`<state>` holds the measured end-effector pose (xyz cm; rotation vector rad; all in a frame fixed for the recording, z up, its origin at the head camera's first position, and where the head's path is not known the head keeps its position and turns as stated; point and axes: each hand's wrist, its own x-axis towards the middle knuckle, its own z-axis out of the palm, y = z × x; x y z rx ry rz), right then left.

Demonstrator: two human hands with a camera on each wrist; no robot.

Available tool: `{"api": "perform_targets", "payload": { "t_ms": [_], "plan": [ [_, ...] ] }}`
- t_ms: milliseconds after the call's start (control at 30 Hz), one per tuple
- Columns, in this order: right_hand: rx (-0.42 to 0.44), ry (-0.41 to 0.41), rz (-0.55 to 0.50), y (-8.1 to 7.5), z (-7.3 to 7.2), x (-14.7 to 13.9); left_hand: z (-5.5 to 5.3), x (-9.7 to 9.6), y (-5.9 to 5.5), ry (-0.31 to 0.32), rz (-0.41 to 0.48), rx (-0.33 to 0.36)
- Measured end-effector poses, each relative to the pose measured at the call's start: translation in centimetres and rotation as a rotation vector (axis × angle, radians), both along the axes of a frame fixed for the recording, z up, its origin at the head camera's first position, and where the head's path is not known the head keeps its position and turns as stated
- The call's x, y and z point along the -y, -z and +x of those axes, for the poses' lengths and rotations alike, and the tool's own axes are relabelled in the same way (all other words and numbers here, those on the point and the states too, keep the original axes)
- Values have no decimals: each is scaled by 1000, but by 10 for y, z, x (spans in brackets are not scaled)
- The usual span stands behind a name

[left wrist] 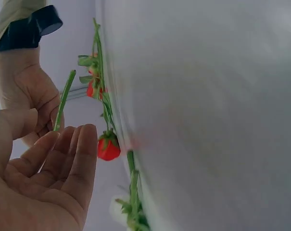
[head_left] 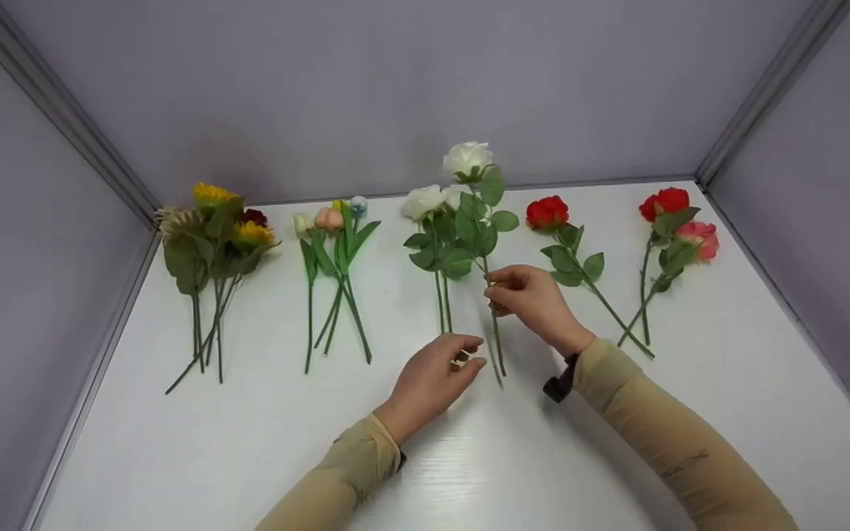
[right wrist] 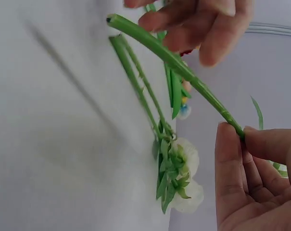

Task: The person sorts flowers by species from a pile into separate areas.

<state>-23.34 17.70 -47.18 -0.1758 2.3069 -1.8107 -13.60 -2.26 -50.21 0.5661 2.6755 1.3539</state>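
My right hand pinches the green stem of a white rose between thumb and fingers, lifting it above the table. In the right wrist view the cut end of this stem points away from the pinch. My left hand is beside the lower stem, its fingers loosely bent with a gap between thumb and fingertips. In the left wrist view those fingers hold nothing, and the stem end rises behind them. Other white roses lie on the table just left of the held one.
On the white table, yellow sunflowers with other blooms lie far left, then several tulips. A red rose lies right of my right hand. Another red rose and a pink rose lie farther right. Grey walls enclose the table.
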Motion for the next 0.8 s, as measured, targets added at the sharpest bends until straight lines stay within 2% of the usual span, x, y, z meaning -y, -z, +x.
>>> {"api": "perform_targets", "payload": {
  "t_ms": [133, 233, 300, 367, 467, 667, 800],
  "plan": [
    [6, -29, 140, 4, -27, 8, -4, 15, -8, 54, -267, -186],
    [38, -29, 218, 10, -41, 14, -9, 24, -11, 88, -436, -320],
    [64, -22, 256, 14, -47, 17, -12, 28, -10, 100, -540, -387],
    [80, -17, 284, 18, -51, 19, -15, 32, -9, 104, -614, -419],
    [80, -15, 327, 22, -53, 21, -15, 37, -6, 110, -655, -403],
    [47, -35, 409, 27, -52, 26, -13, 41, -3, 116, -631, -371],
    [47, -40, 419, 30, -51, 29, -12, 39, -2, 121, -629, -377]
  ]
}}
